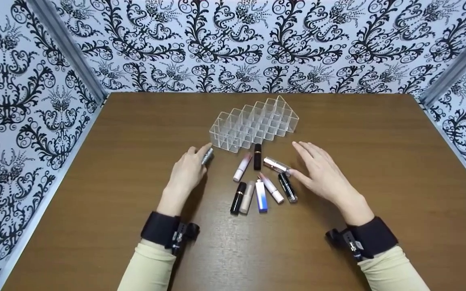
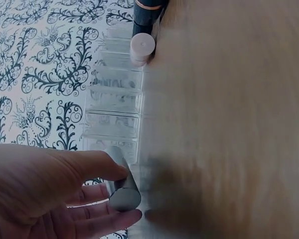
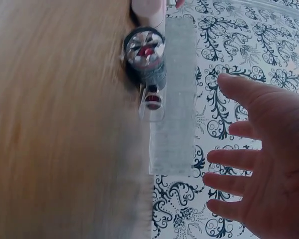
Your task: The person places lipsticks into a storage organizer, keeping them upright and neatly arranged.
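Observation:
My left hand [image 1: 186,169] pinches a silver-grey lipstick tube [image 1: 207,156] between thumb and fingers, left of the other tubes. In the left wrist view its round end [image 2: 125,199] faces the camera. Fingers extended, my right hand [image 1: 324,176] holds nothing; in the head view its thumb tip overlaps the end of a clear and rose-gold tube [image 1: 275,165]. Below that lies a black tube [image 1: 287,188] with a faceted end [image 3: 145,50]. A clear organizer [image 1: 233,141] with stepped rows of compartments stands behind the tubes.
Several more lipsticks lie on the wooden table [image 1: 136,141]: a dark one [image 1: 257,157], two pink-and-white ones, a blue-and-white one [image 1: 261,198], a beige one [image 1: 247,198] and a black one [image 1: 238,198]. Patterned walls [image 1: 225,48] border the table's back and sides.

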Motion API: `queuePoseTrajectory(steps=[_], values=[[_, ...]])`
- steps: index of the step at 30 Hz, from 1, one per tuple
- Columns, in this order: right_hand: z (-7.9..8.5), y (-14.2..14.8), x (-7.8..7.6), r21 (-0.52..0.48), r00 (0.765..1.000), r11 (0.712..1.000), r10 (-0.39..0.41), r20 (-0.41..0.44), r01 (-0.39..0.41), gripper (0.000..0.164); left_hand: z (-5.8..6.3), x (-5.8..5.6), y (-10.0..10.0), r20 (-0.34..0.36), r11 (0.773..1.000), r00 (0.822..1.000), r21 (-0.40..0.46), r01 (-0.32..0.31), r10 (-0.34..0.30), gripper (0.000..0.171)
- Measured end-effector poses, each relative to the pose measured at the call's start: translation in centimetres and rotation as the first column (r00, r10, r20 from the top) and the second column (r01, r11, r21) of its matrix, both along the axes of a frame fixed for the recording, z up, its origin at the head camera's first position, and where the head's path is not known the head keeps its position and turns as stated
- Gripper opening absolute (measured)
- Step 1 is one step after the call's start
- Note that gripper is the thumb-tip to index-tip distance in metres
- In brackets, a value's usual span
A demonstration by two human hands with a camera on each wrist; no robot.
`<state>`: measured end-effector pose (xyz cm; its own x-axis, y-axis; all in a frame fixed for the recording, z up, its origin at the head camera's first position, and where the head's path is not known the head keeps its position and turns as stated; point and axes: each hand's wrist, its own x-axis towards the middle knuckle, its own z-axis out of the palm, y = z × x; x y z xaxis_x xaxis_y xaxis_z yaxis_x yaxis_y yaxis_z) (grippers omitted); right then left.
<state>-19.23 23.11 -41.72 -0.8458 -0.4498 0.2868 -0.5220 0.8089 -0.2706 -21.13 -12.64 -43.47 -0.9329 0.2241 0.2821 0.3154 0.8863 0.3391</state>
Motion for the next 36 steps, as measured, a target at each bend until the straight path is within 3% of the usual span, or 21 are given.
queuePoseTrajectory(steps=[4,9,16,21,27,34,36], values=[[0.1,-0.8,-0.2,-0.055,0.999,0.998,0.04,-0.031,-0.042,0.069,0.5,-0.3,0.3,0.02,0.999,1.0,0.041,0.017,-0.018,0.064],[0.6,-2.1,-0.3,-0.123,0.996,0.989,0.079,-0.045,-0.084,0.065,1.7,-0.4,1.0,0.024,0.986,0.998,0.154,0.058,-0.063,0.062],[1.6,-4.7,-0.6,-0.209,0.995,0.973,0.093,-0.047,-0.101,0.059,3.3,0.0,2.5,-0.076,0.95,0.987,0.267,0.16,-0.144,0.06],[1.8,-6.9,-1.2,-0.304,0.987,0.94,0.137,-0.088,-0.158,0.055,4.0,0.1,3.9,-0.146,0.908,0.968,0.343,0.242,-0.203,0.062],[2.3,-9.8,-1.6,-0.515,0.985,0.843,0.168,-0.028,-0.158,0.046,4.4,0.1,5.6,-0.22,0.89,0.953,0.361,0.277,-0.208,0.057],[3.1,-11.9,-1.9,-0.76,0.99,0.649,0.13,0.06,-0.039,0.038,5.0,0.0,6.6,-0.264,0.874,0.947,0.396,0.282,-0.185,0.056],[3.3,-12.2,-1.9,-0.79,0.991,0.613,0.113,0.074,-0.011,0.041,5.2,-0.1,6.7,-0.271,0.869,0.944,0.402,0.287,-0.186,0.056]])
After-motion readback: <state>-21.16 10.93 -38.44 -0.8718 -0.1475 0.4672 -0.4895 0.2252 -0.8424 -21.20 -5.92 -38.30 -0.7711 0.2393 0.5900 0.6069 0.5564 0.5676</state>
